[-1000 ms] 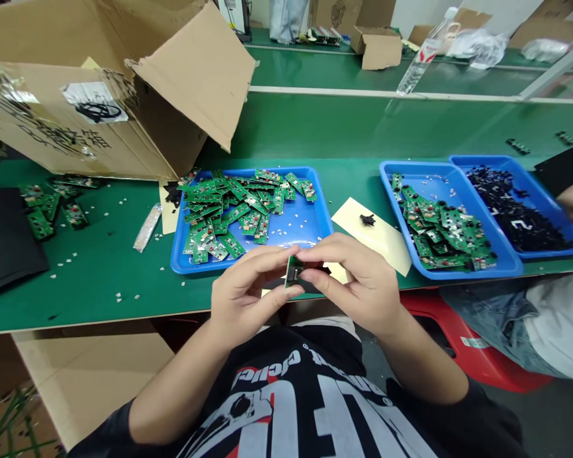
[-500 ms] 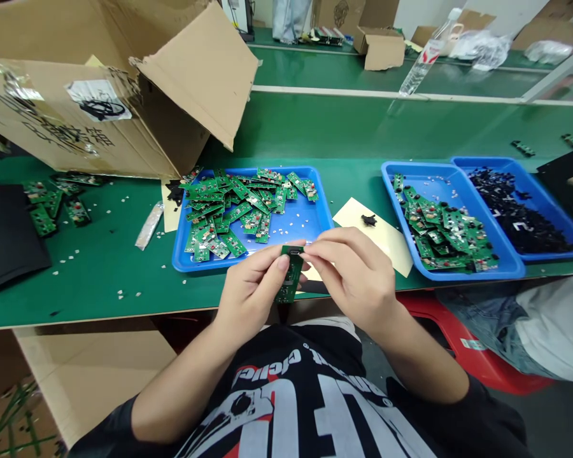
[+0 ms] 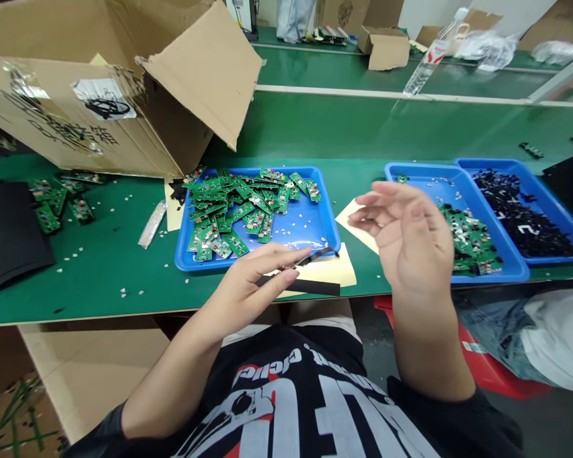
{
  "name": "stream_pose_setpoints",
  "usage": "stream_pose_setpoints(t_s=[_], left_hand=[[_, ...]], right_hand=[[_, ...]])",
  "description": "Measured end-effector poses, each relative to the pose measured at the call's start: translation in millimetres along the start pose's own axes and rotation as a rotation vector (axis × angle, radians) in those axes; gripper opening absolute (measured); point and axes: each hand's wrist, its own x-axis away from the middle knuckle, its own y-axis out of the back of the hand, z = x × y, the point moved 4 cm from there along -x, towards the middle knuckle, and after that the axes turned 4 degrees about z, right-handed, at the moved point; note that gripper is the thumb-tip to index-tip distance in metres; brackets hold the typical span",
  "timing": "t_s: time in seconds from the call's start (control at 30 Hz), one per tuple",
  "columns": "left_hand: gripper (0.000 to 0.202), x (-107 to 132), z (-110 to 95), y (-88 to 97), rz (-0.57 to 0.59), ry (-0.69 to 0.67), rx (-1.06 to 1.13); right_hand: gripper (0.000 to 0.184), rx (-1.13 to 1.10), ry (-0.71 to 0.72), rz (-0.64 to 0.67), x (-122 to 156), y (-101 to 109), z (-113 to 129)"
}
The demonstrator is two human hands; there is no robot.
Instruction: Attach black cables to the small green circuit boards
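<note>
My left hand pinches a circuit board between thumb and fingers, above the table's front edge. The board is turned nearly edge-on, with its far end sticking out to the right. My right hand is raised palm up, fingers apart and loosely bent, with nothing visible in it. It covers part of a yellow paper sheet and of the right-hand blue tray holding circuit boards. Ahead of my left hand lies another blue tray, heaped with green boards on its left side.
A black strip lies on yellow paper below my hands. Farther right, a blue tray holds small black parts. A large cardboard box stands at back left. A person's clothed leg is at right, by a red stool.
My right hand has let go of the board and moved right and up, opening. My left hand keeps the board and has tilted it from upright to nearly flat.
</note>
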Motion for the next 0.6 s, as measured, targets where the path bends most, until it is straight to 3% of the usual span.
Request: stream_pose_setpoints(t_s=[0.1,0.17,0.27,0.37,0.6], left_hand=[[0.036,1.3,-2.3,0.5,-0.145,-0.210,-0.262],[0.038,1.8,-3.7,-0.6,-0.211,-0.359,-0.414],[0.037,3.4,-3.9,-1.8,-0.270,-0.515,-0.544],[0.034,6.7,-3.7,-0.6,-0.339,-0.574,-0.650],[0.027,12.4,-3.8,1.9,-0.527,-0.647,-0.718]], right_hand=[[0.047,-0.210,-0.396,0.230,9.8,-15.4,-20.3],[0.046,-0.305,-0.540,0.389,19.5,-29.1,-25.7],[0.034,-0.396,-0.569,0.467,27.9,-40.7,-21.9],[0.020,-0.426,-0.599,0.469,31.1,-43.6,-15.8],[0.025,-0.423,-0.526,0.452,35.5,-51.3,-5.8]])
